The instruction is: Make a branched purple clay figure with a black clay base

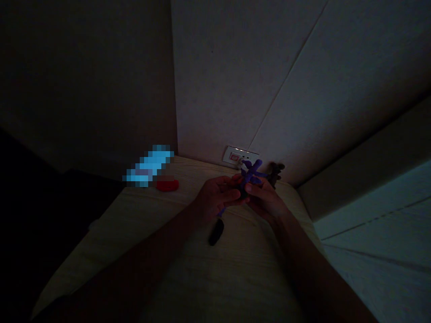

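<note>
Between my two hands stands a purple branching figure (252,174), upright, with several stubby arms and a dark lower part (242,193). My left hand (218,195) pinches that dark lower part from the left, thumb toward me. From the other side my right hand (266,197) closes round the figure, its thumb against the purple stem. Fingers hide much of the lower part, and dim light hides its material. Below my left hand, a black-ended piece with a purple shaft (217,229) lies on the wooden tabletop (188,278).
A red object (167,185) lies at the back left beside a lit, pixelated rectangle (150,166). Behind my hands, a wall socket (232,156) has something plugged in. A small dark brown figure (276,172) stands at the back right. Walls border the table's back.
</note>
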`<state>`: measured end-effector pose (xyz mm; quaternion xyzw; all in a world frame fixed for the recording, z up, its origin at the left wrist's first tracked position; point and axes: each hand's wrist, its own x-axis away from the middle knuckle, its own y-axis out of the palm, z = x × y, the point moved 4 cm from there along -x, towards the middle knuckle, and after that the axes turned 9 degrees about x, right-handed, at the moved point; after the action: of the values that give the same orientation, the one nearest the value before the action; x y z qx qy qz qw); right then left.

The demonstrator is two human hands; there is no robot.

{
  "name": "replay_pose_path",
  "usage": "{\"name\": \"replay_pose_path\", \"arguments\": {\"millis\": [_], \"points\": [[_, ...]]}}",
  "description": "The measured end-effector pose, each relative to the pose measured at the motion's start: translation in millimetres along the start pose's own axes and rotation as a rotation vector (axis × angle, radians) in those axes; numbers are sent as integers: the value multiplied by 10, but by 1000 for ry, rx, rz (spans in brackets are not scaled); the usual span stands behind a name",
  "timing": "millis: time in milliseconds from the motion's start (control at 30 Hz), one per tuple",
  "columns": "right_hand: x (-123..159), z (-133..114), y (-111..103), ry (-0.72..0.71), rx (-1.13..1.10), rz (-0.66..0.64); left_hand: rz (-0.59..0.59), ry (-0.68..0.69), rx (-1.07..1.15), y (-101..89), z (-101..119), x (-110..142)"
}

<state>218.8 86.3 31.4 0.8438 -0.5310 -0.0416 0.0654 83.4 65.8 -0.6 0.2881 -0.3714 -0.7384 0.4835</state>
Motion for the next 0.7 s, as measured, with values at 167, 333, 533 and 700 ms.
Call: {"name": "replay_pose_path", "arguments": {"millis": [167, 333, 533, 700], "points": [[1, 8, -8, 6, 1, -21, -2, 0, -24, 2, 2, 5], [-21, 21, -4, -16, 3, 21, 49, 61, -27, 12, 42, 0], [-48, 24, 38, -67, 26, 157, 134, 181, -132, -96, 51, -51], [-56, 36, 25, -87, 42, 212, 131, 214, -175, -143, 37, -72]]}}
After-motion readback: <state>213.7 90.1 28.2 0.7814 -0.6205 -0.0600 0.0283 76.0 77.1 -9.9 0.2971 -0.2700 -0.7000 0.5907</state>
